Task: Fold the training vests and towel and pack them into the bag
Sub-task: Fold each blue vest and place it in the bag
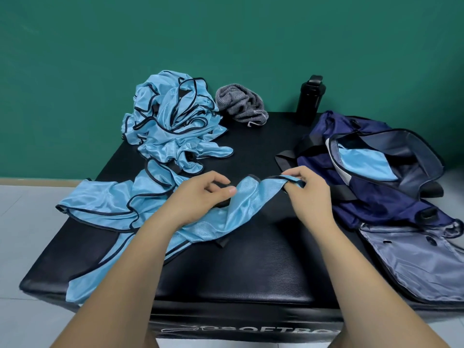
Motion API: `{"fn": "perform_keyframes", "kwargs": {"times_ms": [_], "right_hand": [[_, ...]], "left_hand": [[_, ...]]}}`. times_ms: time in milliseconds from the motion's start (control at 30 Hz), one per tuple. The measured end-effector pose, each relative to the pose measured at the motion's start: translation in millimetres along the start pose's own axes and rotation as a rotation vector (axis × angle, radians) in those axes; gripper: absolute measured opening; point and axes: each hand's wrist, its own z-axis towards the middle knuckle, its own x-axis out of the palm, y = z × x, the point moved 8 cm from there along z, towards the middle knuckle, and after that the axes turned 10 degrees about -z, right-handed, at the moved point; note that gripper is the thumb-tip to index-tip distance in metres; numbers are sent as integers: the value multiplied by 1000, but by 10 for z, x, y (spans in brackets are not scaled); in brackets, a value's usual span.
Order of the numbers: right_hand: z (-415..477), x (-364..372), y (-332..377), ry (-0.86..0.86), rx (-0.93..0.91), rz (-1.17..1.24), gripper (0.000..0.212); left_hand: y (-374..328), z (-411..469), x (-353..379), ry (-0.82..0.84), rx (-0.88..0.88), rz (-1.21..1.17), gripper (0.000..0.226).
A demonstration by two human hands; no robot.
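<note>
Between both hands' fingers, left hand and right hand each pinching its cloth, one blue vest sags onto the pad. It looks light, limp and probably slippery, so the bound edges seem the best grip. Beyond the right fingers gapes the bag.

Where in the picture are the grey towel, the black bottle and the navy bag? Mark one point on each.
grey towel (241, 102): head view, middle of the crumpled heap.
black bottle (307, 105): head view, body below the lid.
navy bag (376, 204): head view, outer side wall below the opening.
</note>
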Motion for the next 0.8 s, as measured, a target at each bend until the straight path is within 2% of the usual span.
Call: {"fn": "perform_keyframes", "kwargs": {"times_ms": [67,167,200,300,467,533,667,800], "right_hand": [[16,-51,-6,-4,11,47,21],[-25,-67,102,51,-29,39,18],[-54,-65,149,87,-47,31,18],[-115,-176,304,136,-80,43,18],[-182,-612,593,130,-76,196,21],[-219,-813,725,119,-111,169,23],[-277,-1223,1039,79,-204,58,28],[-408,-1465,1284,152,-222,-56,27]], "left_hand": [[3,21,62,28,17,-6,34],[-33,15,287,125,89,71,67],[-39,-4,358,152,104,95,71],[-65,-34,392,151,89,102,58],[-358,-207,73,9,145,75,43],[-453,-367,-67,-41,161,34,38],[-713,-710,-328,-99,184,-20,6],[-1116,-1008,-538,-116,220,-50,7]]}}
